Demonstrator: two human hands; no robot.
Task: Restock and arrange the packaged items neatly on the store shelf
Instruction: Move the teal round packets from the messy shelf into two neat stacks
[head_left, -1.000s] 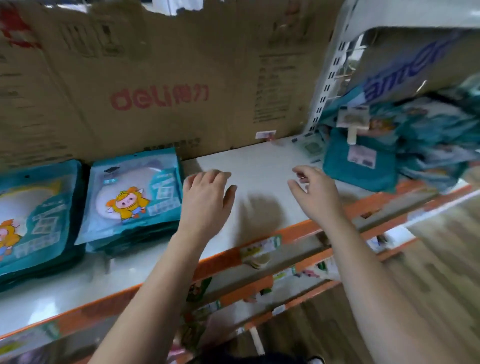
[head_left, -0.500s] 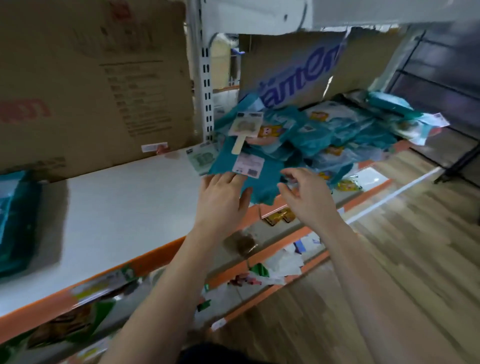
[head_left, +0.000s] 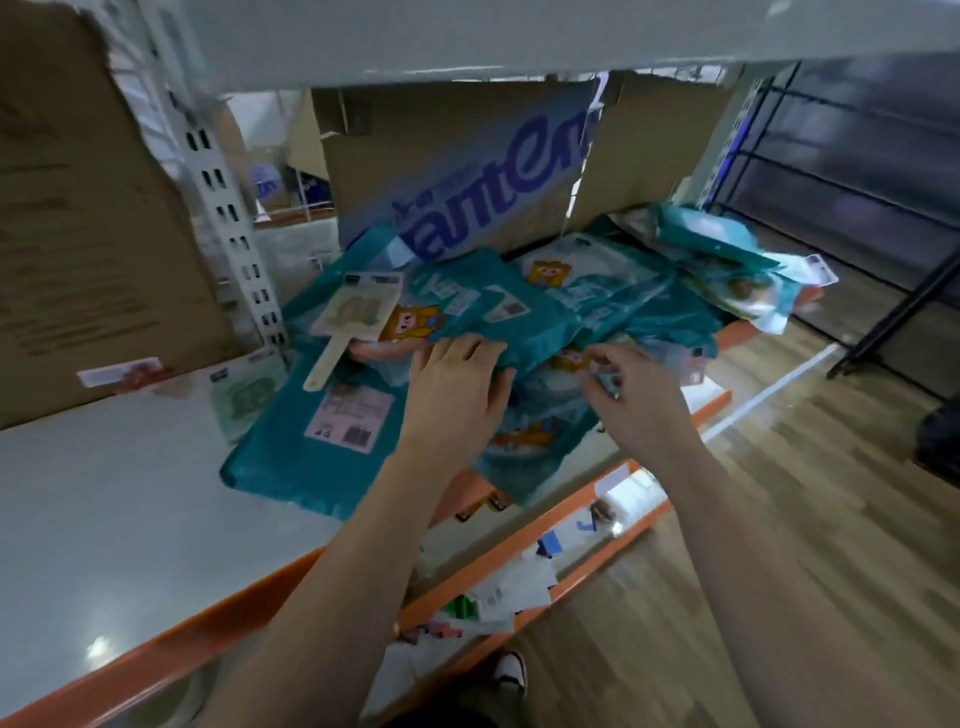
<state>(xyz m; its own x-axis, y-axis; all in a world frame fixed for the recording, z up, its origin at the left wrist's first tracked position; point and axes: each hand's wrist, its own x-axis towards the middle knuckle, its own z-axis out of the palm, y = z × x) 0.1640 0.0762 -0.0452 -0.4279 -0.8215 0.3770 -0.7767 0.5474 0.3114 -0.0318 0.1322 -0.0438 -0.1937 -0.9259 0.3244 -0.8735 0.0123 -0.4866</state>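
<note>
A person's left hand (head_left: 457, 389) and right hand (head_left: 636, 400) meet close together, not touching, at a loose heap of teal packets (head_left: 524, 317) spilling over the orange front edge of a white shelf (head_left: 130, 519), before a cardboard box (head_left: 467, 171); right fingers pinch a packet's edge, left fingers curl against another, grip unclear

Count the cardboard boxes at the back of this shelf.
2 for sure: the large box far left, the blue-lettered box behind the teal packets. The brown panel right of it may be a third.
</note>
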